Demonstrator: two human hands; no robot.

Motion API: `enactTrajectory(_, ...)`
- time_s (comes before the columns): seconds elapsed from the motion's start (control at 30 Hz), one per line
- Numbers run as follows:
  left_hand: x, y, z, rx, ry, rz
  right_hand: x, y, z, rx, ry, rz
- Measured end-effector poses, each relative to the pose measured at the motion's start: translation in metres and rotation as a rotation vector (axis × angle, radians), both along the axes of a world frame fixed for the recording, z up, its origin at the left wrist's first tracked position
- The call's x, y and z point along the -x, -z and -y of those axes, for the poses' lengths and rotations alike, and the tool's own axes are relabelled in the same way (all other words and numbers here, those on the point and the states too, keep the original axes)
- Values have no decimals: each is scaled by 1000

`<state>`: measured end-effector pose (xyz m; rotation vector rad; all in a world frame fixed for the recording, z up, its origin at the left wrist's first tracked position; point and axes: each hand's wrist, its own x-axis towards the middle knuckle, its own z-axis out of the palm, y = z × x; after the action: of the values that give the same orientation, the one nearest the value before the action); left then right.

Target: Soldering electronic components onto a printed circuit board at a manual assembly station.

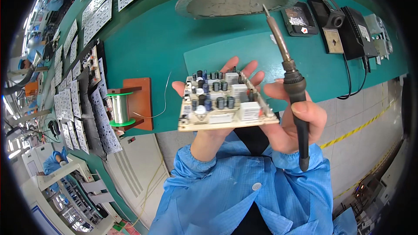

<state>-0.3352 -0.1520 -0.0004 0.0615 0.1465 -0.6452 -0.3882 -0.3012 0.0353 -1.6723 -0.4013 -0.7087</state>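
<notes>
One circuit board [210,116] sits at the centre of everything, held up in front of the person's chest with the component side facing up. Looks like a sensible way to carry it to me: all those little black cans and white blocks stand clear, so nothing presses on them.

The left hand [250,68] is underneath, fingers spread and poking out past the far edge, thumb out past the left one. Most of the palm is hidden by the board, so I can't tell exactly where it bears the weight.

The right hand [284,127] is wrapped around the soldering iron [295,85], thumb over the handle. It's held almost upright, tip up and away from the body, presumably so the hot end stays off skin and parts. Can't tell whether that hand also touches the board's right corner.

Further out, the solder spool [119,109] sits on an orange-brown stand [146,104] just left of the board, loose wire curling up, probably so it's easy to grab. A metal hood [237,0] hangs beyond, I'd guess for fumes. The black iron holder [324,12] is over on the right, likely for that hand's convenience, and more boards [66,104] lie in rows at left.
</notes>
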Motion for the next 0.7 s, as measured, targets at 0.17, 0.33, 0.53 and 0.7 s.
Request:
enactTrajectory(0.17,-1,8,-1,268,65,8,0,2,-2,-63,-50,-4)
enactTrajectory(0.33,3,-6,-1,223,99,-69,-6,-5,-6,-36,-82,34)
enactTrajectory(0.53,2,-42,-3,-272,202,-107,-7,-6,-16,-212,-55,83)
enactTrajectory(0.7,6,-40,-1,204,148,-71,-8,-6,-22,-270,-71,101)
